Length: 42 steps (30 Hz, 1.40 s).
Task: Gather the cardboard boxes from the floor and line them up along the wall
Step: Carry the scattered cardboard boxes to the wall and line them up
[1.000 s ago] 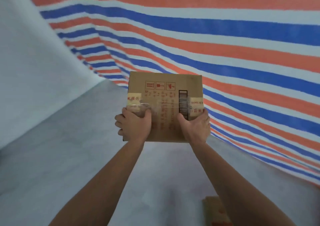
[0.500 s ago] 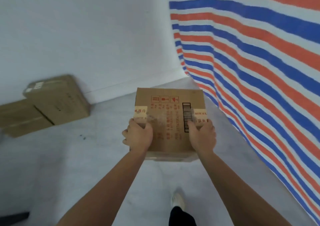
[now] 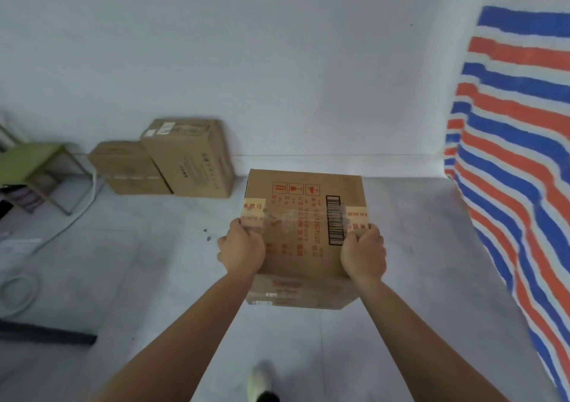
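I carry a taped cardboard box point(image 3: 305, 216) with red print and a barcode in front of me, above the floor. My left hand point(image 3: 242, 252) grips its left side and my right hand point(image 3: 364, 255) grips its right side, thumbs on top. Two other cardboard boxes stand side by side against the white wall at the far left: a taller one point(image 3: 192, 157) and a lower one point(image 3: 128, 167) to its left.
A striped red, white and blue tarp point(image 3: 512, 170) hangs along the right. A green stool point(image 3: 34, 167) with metal legs stands at the far left, with a white cable point(image 3: 61, 232) on the grey floor. My shoe point(image 3: 260, 381) shows at the bottom.
My view has swung left from the striped tarp to the white wall. The two boxes by the wall have come into view and now lie nearer the middle. My hands keep hold of the box.
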Each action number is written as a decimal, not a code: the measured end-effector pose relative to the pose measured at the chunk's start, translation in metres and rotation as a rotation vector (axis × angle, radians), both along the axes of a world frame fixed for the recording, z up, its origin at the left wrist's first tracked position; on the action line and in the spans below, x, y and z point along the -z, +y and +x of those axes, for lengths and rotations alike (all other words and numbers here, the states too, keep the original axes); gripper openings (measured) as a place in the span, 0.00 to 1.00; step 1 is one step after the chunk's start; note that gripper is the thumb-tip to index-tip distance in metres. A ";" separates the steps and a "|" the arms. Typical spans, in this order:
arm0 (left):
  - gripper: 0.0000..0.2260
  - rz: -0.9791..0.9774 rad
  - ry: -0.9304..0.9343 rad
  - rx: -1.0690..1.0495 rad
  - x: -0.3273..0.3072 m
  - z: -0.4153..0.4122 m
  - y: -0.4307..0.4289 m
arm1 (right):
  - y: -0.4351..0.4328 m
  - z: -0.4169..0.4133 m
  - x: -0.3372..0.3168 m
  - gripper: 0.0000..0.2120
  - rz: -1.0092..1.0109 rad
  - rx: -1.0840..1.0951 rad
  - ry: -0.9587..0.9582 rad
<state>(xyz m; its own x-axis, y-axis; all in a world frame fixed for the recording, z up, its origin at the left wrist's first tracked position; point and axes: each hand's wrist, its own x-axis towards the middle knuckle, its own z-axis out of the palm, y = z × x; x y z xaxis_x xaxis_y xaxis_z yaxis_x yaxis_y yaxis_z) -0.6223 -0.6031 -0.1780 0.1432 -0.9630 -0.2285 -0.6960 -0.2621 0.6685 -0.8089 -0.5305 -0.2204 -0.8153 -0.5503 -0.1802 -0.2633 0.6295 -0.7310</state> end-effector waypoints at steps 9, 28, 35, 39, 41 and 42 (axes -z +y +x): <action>0.17 0.014 0.087 -0.055 0.023 -0.001 -0.242 | -0.251 -0.005 0.019 0.19 0.002 -0.022 0.030; 0.28 0.342 0.046 -0.042 0.121 -0.110 -0.682 | -0.682 -0.116 0.126 0.20 0.110 -0.045 -0.096; 0.32 0.477 0.058 -0.087 0.197 -0.131 -0.822 | -0.822 -0.143 0.185 0.22 0.194 -0.113 -0.138; 0.27 0.495 0.022 -0.075 0.257 -0.130 -0.884 | -0.882 -0.138 0.244 0.23 0.225 -0.130 -0.140; 0.27 0.511 -0.034 -0.053 0.297 -0.129 -0.916 | -0.910 -0.132 0.288 0.23 0.240 -0.107 -0.144; 0.27 0.518 -0.050 -0.048 0.310 -0.130 -0.925 | -0.918 -0.130 0.303 0.23 0.237 -0.094 -0.147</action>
